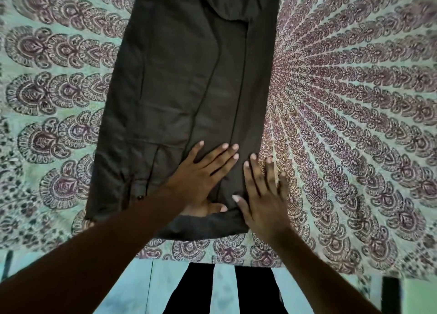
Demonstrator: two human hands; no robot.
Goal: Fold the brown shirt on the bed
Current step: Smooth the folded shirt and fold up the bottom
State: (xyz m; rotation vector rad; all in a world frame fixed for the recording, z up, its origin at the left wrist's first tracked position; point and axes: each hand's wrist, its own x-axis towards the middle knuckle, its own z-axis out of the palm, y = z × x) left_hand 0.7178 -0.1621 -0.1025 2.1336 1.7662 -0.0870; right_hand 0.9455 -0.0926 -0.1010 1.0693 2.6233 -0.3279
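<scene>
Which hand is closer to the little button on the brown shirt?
Left. The left hand lies flat on the brown shirt, just right of the button; the right hand rests farther right, at the shirt's edge.

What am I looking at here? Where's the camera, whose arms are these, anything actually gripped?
No machine: one wide-angle camera worn on a person's head looks down, so the arms are the wearer's own. A brown shirt, folded into a long strip, lies on a bed's patterned cover. The left hand lies flat on the shirt near its closest end; the right hand lies flat across the shirt's right edge and the cover. Fingers are straight: nothing is gripped. The wearer's legs show at the bottom.
</scene>
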